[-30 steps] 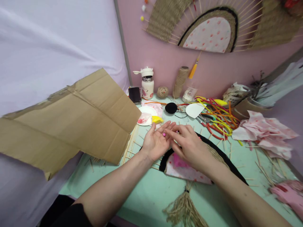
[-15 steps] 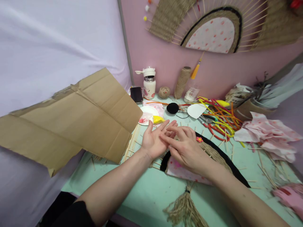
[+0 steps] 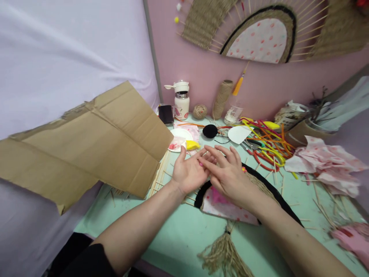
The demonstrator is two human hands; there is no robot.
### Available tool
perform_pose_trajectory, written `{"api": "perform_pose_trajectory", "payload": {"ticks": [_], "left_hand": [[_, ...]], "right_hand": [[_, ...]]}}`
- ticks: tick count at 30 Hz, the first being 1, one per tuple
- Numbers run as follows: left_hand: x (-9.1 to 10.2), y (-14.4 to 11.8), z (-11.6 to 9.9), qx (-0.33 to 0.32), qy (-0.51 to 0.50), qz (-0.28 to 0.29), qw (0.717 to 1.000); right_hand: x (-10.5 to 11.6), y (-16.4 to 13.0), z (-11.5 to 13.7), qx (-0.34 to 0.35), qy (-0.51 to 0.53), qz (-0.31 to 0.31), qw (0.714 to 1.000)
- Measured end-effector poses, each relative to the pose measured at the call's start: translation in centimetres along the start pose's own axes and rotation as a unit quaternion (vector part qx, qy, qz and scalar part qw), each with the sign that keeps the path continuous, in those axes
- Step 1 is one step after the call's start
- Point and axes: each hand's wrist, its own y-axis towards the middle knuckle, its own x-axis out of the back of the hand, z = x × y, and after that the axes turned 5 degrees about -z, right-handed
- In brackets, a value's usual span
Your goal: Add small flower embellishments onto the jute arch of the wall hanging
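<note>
My left hand is held palm up over the table, its fingers stretched out. My right hand reaches across it with fingers spread, the index fingertip on a small pink lump that looks like soft clay, lying in the left palm. Beneath the hands lies a half-round woven piece with a black border, a spotted pink-and-white centre and thin sticks around its edge. The right hand covers part of it. A twine tassel hangs from its lower side.
Cardboard leans at the left. Behind are a white bottle, a twine ball, a twine spool, a yellow lump and coloured pipe cleaners. Crumpled paper and a pink glue gun sit at right.
My right hand's fingers have spread and lifted a little, and the small pink lump now shows under its index fingertip. My left hand stays nearly still.
</note>
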Motion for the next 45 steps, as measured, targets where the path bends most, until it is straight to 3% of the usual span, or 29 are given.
{"api": "perform_pose_trajectory", "payload": {"ticks": [6, 11, 15, 21, 29, 32, 36, 39, 45], "left_hand": [[0.0, 0.0, -0.1, -0.028, 0.0, 0.003, 1.0], [-0.1, -0.1, 0.0, 0.008, 0.013, 0.001, 1.0], [-0.1, 0.0, -0.1, -0.028, 0.006, -0.007, 1.0], [0.2, 0.1, 0.1, 0.009, 0.038, 0.001, 0.999], [0.1, -0.3, 0.4, 0.033, 0.012, 0.032, 0.999], [0.2, -0.1, 0.2, 0.009, 0.012, 0.007, 1.0], [0.3, 0.4, -0.5, -0.074, -0.002, -0.057, 0.996], [0.5, 0.8, -1.0, -0.104, -0.009, -0.098, 0.99], [0.8, 1.0, -1.0, -0.098, 0.002, -0.103, 0.99]], "right_hand": [[0.2, 0.0, -0.3, 0.023, 0.014, 0.009, 1.0], [0.1, 0.0, -0.3, 0.025, 0.017, 0.013, 0.999], [0.3, 0.0, -0.4, 0.029, 0.015, 0.008, 0.999], [0.3, 0.2, -0.6, 0.033, 0.032, 0.008, 0.999], [-0.6, 0.8, -1.1, 0.033, 0.092, -0.125, 0.987], [-0.5, 0.9, -2.1, -0.01, 0.128, -0.147, 0.981], [-1.1, 0.9, -4.8, -0.085, 0.137, -0.181, 0.97], [-2.5, 0.8, -6.3, -0.116, 0.116, -0.152, 0.975], [-5.0, 0.5, -6.4, -0.128, 0.05, -0.075, 0.988]]}}
